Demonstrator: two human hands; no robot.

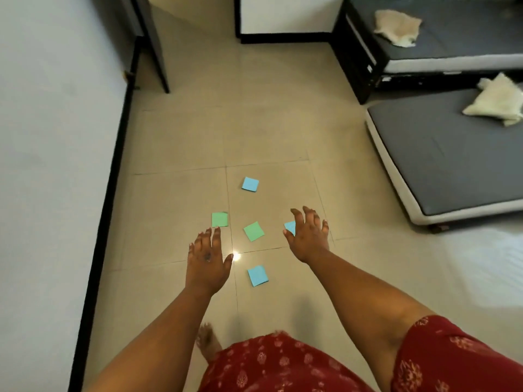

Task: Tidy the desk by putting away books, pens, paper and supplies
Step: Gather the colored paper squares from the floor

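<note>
1. The tiled floor (268, 131) fills most of the view, with a white wall (56, 108) on the left edged by a black skirting
2. Two low beds with grey mattresses stand at the right, the upper bed (452, 38) behind the lower bed (452, 159); each carries a crumpled cream cloth
3. A person in a red patterned garment (283, 363) stands over the floor, one bare foot (208, 345) showing beneath it
4. Both bare arms reach forward and down, palms facing the floor
5. The left hand (208, 258) has its fingers straight and close together, holding nothing, just below a green note (220, 219)
6. The right hand (308, 236) has its fingers spread and slightly curved, holding nothing, and it covers part of a blue note (290, 227)
7. Five sticky notes lie scattered on the floor: a blue one farthest away (250, 184), a second green one (254, 231) between the hands, and a blue one nearest the person (257, 275)
</note>
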